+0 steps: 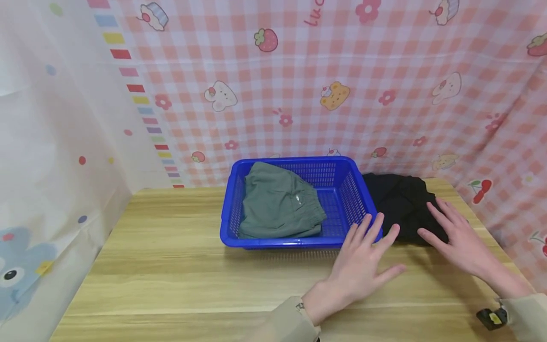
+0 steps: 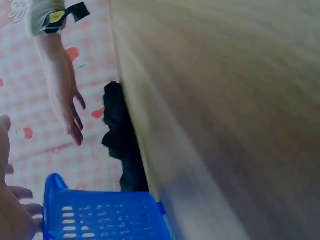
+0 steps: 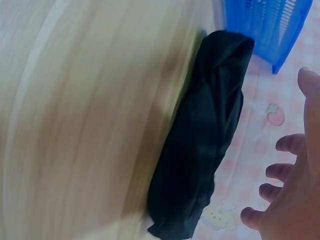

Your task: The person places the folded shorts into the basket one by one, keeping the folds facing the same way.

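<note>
Folded grey-green shorts point(image 1: 279, 202) with a gathered waistband lie inside a blue plastic basket point(image 1: 273, 242). Right of the basket, a black cloth garment point(image 1: 397, 204) lies bunched on the table; its kind cannot be told. My left hand point(image 1: 361, 266) is spread over the basket's near right corner, fingers apart and holding nothing. My right hand point(image 1: 459, 237) hovers at the right side of the black garment, fingers spread. In the right wrist view, a gap shows between the right hand point(image 3: 295, 190) and the black garment point(image 3: 195, 145).
The wooden table point(image 1: 171, 275) reaches left and toward the front. A pink checked curtain point(image 1: 273, 95) hangs behind it and along the right, with a white printed cloth point(image 1: 51, 142) on the left. A dark strap point(image 1: 491, 318) sits at the right wrist.
</note>
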### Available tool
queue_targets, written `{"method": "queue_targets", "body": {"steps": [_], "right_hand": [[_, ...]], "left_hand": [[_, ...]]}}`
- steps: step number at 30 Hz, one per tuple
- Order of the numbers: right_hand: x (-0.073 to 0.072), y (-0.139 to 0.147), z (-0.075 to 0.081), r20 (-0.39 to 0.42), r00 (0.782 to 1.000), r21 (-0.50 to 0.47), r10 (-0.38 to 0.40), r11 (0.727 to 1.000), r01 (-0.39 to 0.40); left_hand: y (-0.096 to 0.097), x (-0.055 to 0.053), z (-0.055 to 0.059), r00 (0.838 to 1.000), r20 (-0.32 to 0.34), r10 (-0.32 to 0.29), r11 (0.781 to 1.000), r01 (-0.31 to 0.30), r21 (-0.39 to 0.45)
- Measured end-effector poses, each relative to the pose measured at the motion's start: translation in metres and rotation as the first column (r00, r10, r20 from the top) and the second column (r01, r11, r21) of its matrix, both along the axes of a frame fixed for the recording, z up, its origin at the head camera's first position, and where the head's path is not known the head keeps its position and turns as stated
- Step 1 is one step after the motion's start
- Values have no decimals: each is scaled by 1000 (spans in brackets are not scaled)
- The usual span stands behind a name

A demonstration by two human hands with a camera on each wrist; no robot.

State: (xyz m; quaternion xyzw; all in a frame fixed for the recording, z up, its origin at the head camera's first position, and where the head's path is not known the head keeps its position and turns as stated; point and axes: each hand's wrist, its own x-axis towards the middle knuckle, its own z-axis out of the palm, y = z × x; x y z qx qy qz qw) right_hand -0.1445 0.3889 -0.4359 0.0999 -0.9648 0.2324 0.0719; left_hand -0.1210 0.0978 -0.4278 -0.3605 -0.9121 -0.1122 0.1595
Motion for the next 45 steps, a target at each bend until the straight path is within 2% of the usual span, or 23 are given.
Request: {"method": "queue_targets", "body": {"steps": [5,9,11,14,18,22,25,27,29,32,41,45], "right_hand": [[0,13,-5,26,1000,-7,-10,1000,10],[-4,24,-9,35,999,7,-20,1000,19],[-5,28,-11,34,999,25,-25,999,24],[-7,35,-14,34,999,46,-35,998,33],[-6,41,-19,36,998,64,-48,997,46],[-6,44,-22,54,997,78,-60,995,55],[-9,44,-24,78,995,97,-63,994,56],[-12,44,-25,90,994,104,-65,993,56],[-15,44,-26,90,994,108,-68,992,59],[-20,45,-30,90,994,115,-68,992,58],[-32,44,-32,115,991,157,-73,986,54],[-34,43,-29,92,994,165,-51,986,35]], "left_hand": [[8,1,-6,995,-77,-61,997,57,-58],[12,4,-9,978,-162,-128,988,112,-105],[15,5,-11,970,-178,-163,982,142,-125],[20,7,-12,972,-125,-197,974,180,-138],[27,8,-11,977,14,-212,964,212,-162],[34,8,-13,968,154,-200,962,224,-158],[39,4,-15,959,232,-160,974,192,-121],[41,2,-17,949,293,-117,986,145,-77],[44,-1,-19,933,353,-72,996,89,-32],[48,-4,-20,897,441,-20,999,5,34],[55,-18,-21,819,571,51,977,-161,143],[57,-22,-22,768,638,56,954,-229,191]]}}
